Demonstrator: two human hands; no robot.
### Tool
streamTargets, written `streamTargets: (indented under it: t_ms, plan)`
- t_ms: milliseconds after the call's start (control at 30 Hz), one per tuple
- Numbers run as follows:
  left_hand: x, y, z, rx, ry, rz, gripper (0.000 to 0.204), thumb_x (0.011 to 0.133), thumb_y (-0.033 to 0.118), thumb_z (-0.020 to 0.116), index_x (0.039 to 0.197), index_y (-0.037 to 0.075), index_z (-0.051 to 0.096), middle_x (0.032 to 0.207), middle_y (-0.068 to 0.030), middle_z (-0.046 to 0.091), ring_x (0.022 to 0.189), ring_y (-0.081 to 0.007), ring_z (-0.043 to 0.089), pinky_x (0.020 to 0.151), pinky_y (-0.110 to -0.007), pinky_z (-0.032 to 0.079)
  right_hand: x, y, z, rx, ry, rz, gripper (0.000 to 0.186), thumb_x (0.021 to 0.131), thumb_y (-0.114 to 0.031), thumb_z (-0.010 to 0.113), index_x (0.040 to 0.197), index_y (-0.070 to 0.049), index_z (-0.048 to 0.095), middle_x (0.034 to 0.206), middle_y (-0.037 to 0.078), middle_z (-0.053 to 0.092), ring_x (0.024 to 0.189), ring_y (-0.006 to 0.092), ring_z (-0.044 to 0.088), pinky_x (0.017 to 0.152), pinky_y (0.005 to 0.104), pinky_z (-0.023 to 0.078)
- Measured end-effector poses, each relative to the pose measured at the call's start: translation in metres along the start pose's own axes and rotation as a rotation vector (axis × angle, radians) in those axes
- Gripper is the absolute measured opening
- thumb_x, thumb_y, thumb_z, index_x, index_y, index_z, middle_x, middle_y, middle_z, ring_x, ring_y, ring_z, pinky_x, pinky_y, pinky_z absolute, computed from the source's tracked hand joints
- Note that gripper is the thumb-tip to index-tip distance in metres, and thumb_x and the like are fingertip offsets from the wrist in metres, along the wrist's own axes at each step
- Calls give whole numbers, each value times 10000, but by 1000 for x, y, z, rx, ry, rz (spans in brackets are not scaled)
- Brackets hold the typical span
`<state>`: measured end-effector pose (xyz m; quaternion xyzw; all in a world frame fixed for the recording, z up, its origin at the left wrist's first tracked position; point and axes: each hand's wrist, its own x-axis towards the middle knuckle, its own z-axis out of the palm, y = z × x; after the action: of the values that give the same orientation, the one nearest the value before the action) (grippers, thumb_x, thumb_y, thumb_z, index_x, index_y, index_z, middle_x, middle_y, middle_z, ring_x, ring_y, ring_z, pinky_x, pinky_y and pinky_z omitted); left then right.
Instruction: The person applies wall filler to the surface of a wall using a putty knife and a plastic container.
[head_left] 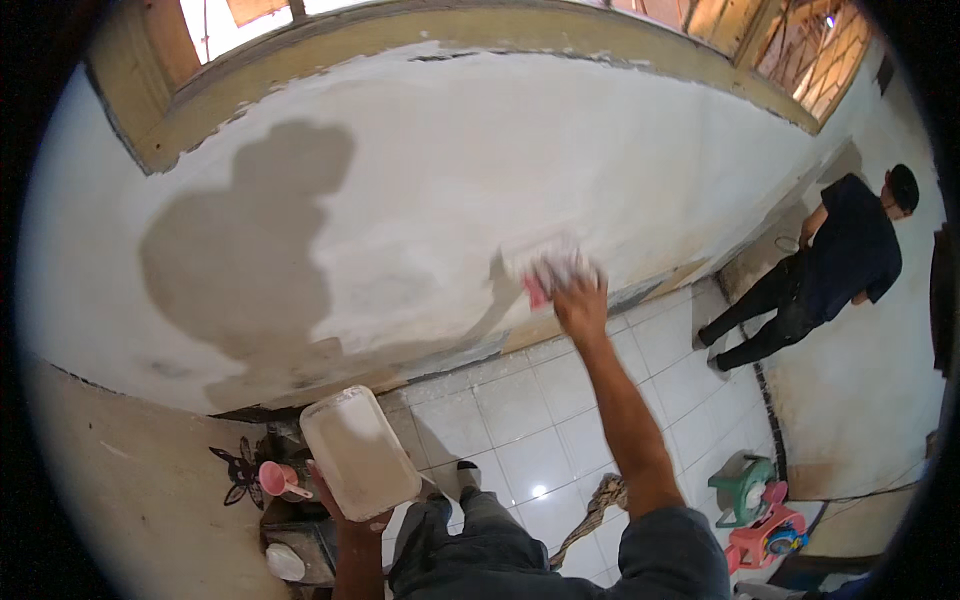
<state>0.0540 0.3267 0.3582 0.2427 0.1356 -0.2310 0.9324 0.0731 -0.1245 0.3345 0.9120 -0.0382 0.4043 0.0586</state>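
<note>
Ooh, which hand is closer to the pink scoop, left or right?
Left. The left hand, holding the pale tray, is just right of the pink scoop; the right hand is farther away, by the white wall.

Through the head view I see a shallow, off-white rectangular tray (362,455) with rounded corners and a raised rim, whitish smears marking its upper end. It sits in the left hand (350,515), its open face toward me and its long sides slanting from upper left to lower right, low and left of centre. In the right hand (577,292) I make out a tool with a pink-red part (535,291) and a pale, broad edge, smeared by motion blur. That edge is at the white wall (430,190), which looks patchy, with greyish stains low down; I cannot tell whether they touch.
</note>
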Motion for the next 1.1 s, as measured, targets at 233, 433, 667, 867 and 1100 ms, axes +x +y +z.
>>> streamTargets:
  t_ms: [233,433,667,867,1100]
  plan:
    - [15,-9,-28,-63,-64,-93,754,882,736,426,1450,241,398,1366,-84,528,1158,-356,584,893,-596,517,-193,-96,-23,476,-38,883,400,863,-89,593,1256,-139,646,1108,123,692,956,282,671,923,443,485]
    - [13,-10,-8,-197,-298,-163,770,921,719,326,1460,171,351,1152,-237,612,576,-327,666,212,-294,395,-147,-131,-46,1649,315,1859,223,946,-227,622,1155,-148,617,1097,4,663,1001,185,618,831,401,485]
    - [17,-21,11,-51,-343,-156,728,934,670,349,1487,198,338,1402,-113,490,1208,-342,558,900,-600,520,-32,-158,-110,1826,105,1716,230,941,-286,621,1158,-212,625,1142,-87,645,1058,107,573,866,327,383]
    - [9,-20,12,-74,-411,-153,679,971,626,337,1455,156,406,1379,-77,533,1230,-278,551,1025,-485,456,9,-194,-142,1832,27,1522,270,903,-242,678,1155,-160,625,1116,-60,652,989,117,595,813,338,446]
    - [16,-26,8,-97,-316,-190,742,948,671,315,1466,143,376,1388,-127,504,1210,-320,557,970,-541,486,23,-206,-147,1815,-105,1238,266,909,-209,667,1138,-79,622,1047,-2,667,902,121,631,684,269,482]
